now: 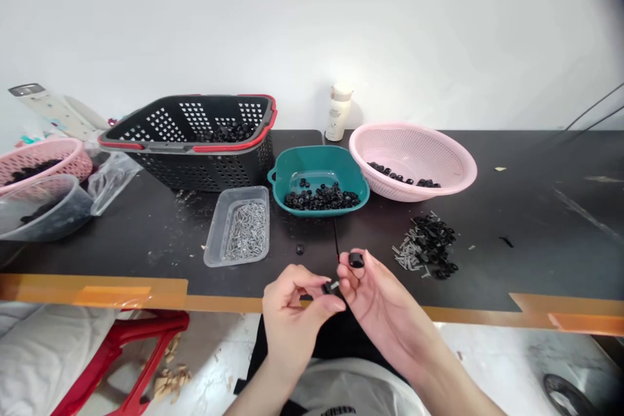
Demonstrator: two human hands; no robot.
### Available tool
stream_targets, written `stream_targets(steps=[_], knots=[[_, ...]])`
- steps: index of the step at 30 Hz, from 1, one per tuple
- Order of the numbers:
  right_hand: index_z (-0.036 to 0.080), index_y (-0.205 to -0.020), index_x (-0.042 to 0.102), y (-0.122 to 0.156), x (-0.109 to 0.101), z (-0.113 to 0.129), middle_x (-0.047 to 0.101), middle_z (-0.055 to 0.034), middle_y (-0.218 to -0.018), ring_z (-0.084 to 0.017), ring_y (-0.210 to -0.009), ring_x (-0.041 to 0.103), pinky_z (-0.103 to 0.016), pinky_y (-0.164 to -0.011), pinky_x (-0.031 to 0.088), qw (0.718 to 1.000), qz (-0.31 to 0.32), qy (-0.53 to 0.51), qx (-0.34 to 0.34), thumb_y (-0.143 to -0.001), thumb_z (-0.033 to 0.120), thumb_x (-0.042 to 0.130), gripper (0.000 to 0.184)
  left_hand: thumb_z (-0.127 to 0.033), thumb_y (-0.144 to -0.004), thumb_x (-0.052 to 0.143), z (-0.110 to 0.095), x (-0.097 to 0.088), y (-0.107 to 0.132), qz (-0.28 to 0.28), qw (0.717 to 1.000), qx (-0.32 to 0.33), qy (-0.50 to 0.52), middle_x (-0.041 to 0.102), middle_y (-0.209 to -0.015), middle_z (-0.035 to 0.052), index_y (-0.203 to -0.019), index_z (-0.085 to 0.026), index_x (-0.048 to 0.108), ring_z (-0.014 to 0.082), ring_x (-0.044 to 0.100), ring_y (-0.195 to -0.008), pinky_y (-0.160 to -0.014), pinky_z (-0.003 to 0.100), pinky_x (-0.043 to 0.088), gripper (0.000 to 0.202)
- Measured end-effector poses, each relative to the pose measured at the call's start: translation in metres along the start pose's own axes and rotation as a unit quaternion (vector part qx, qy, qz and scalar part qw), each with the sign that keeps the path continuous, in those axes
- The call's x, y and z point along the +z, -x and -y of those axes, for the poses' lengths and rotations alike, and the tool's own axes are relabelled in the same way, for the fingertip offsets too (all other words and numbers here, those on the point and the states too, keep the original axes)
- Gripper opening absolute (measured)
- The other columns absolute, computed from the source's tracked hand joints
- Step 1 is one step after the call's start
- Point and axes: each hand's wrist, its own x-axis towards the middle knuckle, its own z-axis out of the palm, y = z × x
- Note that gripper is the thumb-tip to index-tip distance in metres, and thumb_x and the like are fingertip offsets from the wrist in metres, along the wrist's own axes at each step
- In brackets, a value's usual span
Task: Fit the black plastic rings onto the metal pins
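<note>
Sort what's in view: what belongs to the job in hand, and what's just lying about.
Seemingly part of the job:
pinned black piece in the left hand
plain black piece in the right hand
metal-pin tray
teal basin
right-hand pink basin
mixed pile

Probably just lying about:
cream bottle
plastic bag
brown floor scraps

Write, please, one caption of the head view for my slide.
Left hand and right hand each hold a small black part before a teal basin.

The cap (pixel 356 260) is black, the tub (pixel 312 160) teal, the colander (pixel 414 192) pale pink.
</note>
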Motion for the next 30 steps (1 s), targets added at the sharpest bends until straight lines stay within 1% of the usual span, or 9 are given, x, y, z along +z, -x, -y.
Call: stream_targets(steps=[2,4,7,11,14,17,22,26,30], knots=[[0.019,-0.076,0.073,0.002,0.004,-0.006,0.074,-0.0002,-0.085,-0.009,-0.074,0.067,-0.018,-0.07,0.056,0.999,-0.019,-0.03,0.013,-0.066,0.032,0.086,0.021,-0.024,-0.066,0.084,-0.012,0.002,-0.001,0.006,0.994,0.074,-0.086,0.066,-0.058,-0.0033,-0.068,-0.018,0.068,0.0087,0.06,-0.048,-0.047,0.017,0.05,0.017],[0.019,-0.075,0.072,0.003,0.008,-0.01,0.074,-0.0005,-0.086,-0.009,-0.074,0.066,-0.02,-0.071,0.056,0.998,-0.025,-0.048,0.027,-0.067,0.032,0.086,0.021,-0.02,-0.069,0.081,-0.019,0.003,-0.001,0.003,0.977,0.128,-0.168,0.069,-0.06,-0.004,-0.07,-0.018,0.068,0.0079,0.061,-0.049,-0.05,0.016,0.05,0.014],[0.018,-0.074,0.071,0.003,0.011,-0.014,0.074,-0.0023,-0.086,-0.011,-0.077,0.066,-0.024,-0.075,0.057,0.998,-0.032,-0.052,0.032,-0.066,0.033,0.087,0.023,-0.02,-0.072,0.079,-0.021,0.004,-0.001,-0.007,0.956,0.157,-0.249,0.071,-0.063,-0.0048,-0.074,-0.019,0.069,0.008,0.062,-0.051,-0.053,0.016,0.051,0.011],[0.017,-0.075,0.073,0.002,0.011,-0.016,0.074,-0.0021,-0.081,-0.013,-0.076,0.066,-0.025,-0.074,0.056,0.999,-0.016,-0.023,0.024,-0.068,0.032,0.085,0.02,-0.025,-0.075,0.078,-0.019,0.002,0.002,-0.001,0.944,0.151,-0.294,0.073,-0.068,-0.0039,-0.077,-0.02,0.069,0.0094,0.066,-0.055,-0.052,0.017,0.052,0.01],[0.018,-0.075,0.073,0.0,0.009,-0.018,0.073,-0.0008,-0.079,-0.013,-0.078,0.066,-0.024,-0.076,0.055,1.0,0.007,-0.003,-0.002,-0.072,0.031,0.083,0.016,-0.024,-0.075,0.078,-0.021,0.002,0.002,0.002,0.938,0.136,-0.318,0.073,-0.069,-0.0052,-0.076,-0.02,0.069,0.0083,0.066,-0.056,-0.055,0.015,0.052,0.01],[0.02,-0.074,0.072,-0.001,0.007,-0.019,0.073,-0.0007,-0.081,-0.014,-0.082,0.066,-0.025,-0.079,0.054,0.999,0.022,0.017,-0.023,-0.075,0.031,0.08,0.014,-0.021,-0.074,0.078,-0.026,0.001,0.001,0.006,0.933,0.129,-0.335,0.072,-0.067,-0.0069,-0.073,-0.02,0.068,0.007,0.065,-0.054,-0.053,0.014,0.05,0.011],[0.019,-0.068,0.072,0.0,0.006,-0.016,0.074,-0.0006,-0.08,-0.014,-0.078,0.067,-0.026,-0.079,0.054,0.997,0.035,0.042,-0.048,-0.072,0.029,0.083,0.015,-0.022,-0.074,0.079,-0.029,0.0,-0.001,0.007,0.925,0.129,-0.357,0.071,-0.063,-0.0074,-0.072,-0.02,0.067,0.008,0.064,-0.051,-0.052,0.015,0.05,0.012],[0.018,-0.069,0.073,0.003,0.009,-0.012,0.074,-0.0004,-0.079,-0.011,-0.076,0.067,-0.02,-0.075,0.055,0.999,0.024,0.035,-0.023,-0.071,0.029,0.083,0.015,-0.025,-0.074,0.079,-0.03,-0.001,0.002,0.005,0.935,0.118,-0.334,0.073,-0.066,-0.0057,-0.071,-0.02,0.067,0.0094,0.065,-0.053,-0.051,0.016,0.051,0.013],[0.018,-0.069,0.073,0.007,0.014,-0.01,0.075,-0.0008,-0.078,-0.01,-0.075,0.068,-0.017,-0.071,0.056,1.0,-0.018,0.002,0.022,-0.067,0.03,0.086,0.018,-0.027,-0.073,0.079,-0.034,-0.002,0.006,-0.001,0.945,0.099,-0.313,0.072,-0.064,-0.0059,-0.07,-0.02,0.067,0.0088,0.064,-0.05,-0.049,0.016,0.051,0.014]])
